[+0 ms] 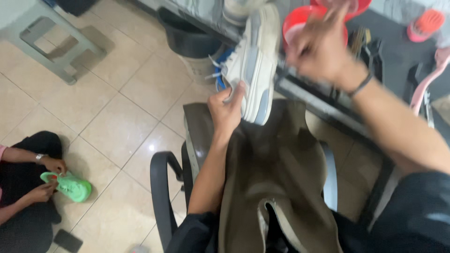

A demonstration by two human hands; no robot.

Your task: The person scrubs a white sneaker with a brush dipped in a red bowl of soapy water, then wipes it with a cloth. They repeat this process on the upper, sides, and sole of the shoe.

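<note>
Left hand grips white sneaker (red bowl behind).

The scene was evenly lit by soft, fairly bright light from overhead. A small glare spot sat on the glossy floor tiles, with a wider pale sheen around it. Soft shadows lay under the grey stool and beside the chair's armrest. The right hand was heavily smeared by motion blur, its fingers indistinct, and the red bowl behind it was blurred too. The shoe and left hand were only slightly soft. The dark apron lost detail in its folds.
</note>
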